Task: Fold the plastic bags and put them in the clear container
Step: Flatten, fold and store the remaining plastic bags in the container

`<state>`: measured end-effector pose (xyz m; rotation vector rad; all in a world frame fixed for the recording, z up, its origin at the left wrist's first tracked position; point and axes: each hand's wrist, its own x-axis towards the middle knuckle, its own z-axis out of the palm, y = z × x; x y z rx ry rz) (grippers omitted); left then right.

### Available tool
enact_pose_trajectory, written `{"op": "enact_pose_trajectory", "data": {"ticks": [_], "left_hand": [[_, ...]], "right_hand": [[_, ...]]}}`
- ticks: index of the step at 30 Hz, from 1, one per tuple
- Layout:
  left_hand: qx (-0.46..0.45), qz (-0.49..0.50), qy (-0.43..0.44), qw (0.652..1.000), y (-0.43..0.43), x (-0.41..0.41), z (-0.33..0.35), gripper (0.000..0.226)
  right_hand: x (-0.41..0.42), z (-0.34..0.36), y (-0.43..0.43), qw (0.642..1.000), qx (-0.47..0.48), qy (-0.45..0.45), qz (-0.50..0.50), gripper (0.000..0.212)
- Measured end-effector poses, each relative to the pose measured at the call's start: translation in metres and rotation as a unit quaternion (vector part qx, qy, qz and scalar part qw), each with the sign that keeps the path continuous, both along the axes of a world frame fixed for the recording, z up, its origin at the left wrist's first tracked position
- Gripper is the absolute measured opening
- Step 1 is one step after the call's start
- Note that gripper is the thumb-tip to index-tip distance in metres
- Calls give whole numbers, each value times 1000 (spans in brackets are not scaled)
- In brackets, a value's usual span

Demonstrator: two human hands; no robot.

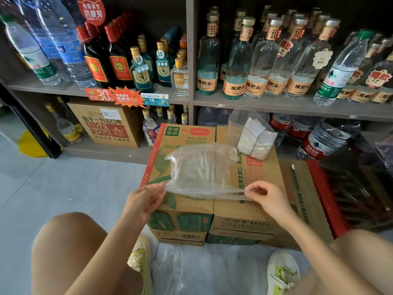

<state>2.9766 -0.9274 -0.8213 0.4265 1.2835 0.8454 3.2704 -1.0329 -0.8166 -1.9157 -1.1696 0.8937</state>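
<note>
Head view: the left hand (146, 202) and right hand (271, 199) each pinch a near corner of a clear plastic bag (200, 169), which is spread over the top of the cardboard boxes (251, 216). The clear container (236, 124) stands at the boxes' far edge beyond the bag, with folded bags (253, 141) inside.

Stacked cardboard boxes (234, 211) sit on a grey floor (63, 184). Behind them a shelf (276, 104) holds liquor bottles (237, 60). Just right of the boxes stands a red crate (324, 199).

Cardboard boxes (251, 211) under a clear container (248, 133) and plastic bag (197, 169)
</note>
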Motion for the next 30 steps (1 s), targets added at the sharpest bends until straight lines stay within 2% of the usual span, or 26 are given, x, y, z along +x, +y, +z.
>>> {"op": "enact_pose_trajectory", "data": {"ticks": [2, 4, 6, 8, 10, 12, 14, 16, 18, 19, 21, 23, 25, 30], "left_hand": [[9, 6, 3, 1000, -2, 2, -2, 5], [56, 0, 55, 997, -4, 2, -4, 9], [115, -25, 128, 985, -6, 0, -6, 11], [148, -54, 177, 971, -7, 0, -7, 10], [180, -80, 219, 956, -8, 1, -8, 11], [218, -106, 272, 931, -8, 2, -8, 13], [250, -128, 313, 907, -9, 2, -8, 15], [269, -141, 326, 895, -8, 2, -9, 17], [278, -144, 329, 891, -7, 0, -9, 22], [281, -141, 330, 890, -6, -2, -10, 24], [278, -127, 325, 895, -4, -7, -10, 25], [263, -103, 311, 908, -2, -13, -11, 23], [244, -67, 281, 926, 0, -19, -13, 19], [220, -47, 236, 945, 4, -33, -11, 5]], "right_hand": [[2, 3, -3, 997, -54, -29, 55, 17], [2, 12, -3, 989, -99, -32, 106, 27], [-5, 27, 7, 991, -59, -44, 110, 30], [-25, 40, 30, 987, 29, -103, 117, 30], [-58, 45, 62, 968, 90, -166, 165, 32], [-89, 42, 100, 943, 102, -238, 210, 37], [-112, 37, 140, 922, 76, -301, 230, 45], [-124, 31, 172, 904, 5, -337, 264, 56], [-129, 27, 191, 882, -71, -350, 306, 53], [-129, 26, 196, 883, -93, -336, 316, 40], [-125, 27, 198, 912, -99, -250, 311, 12], [-119, 32, 197, 955, -75, -114, 263, 12], [-111, 39, 191, 981, -47, 17, 188, 14], [-84, 44, 176, 979, -20, 186, 76, 21]]}}
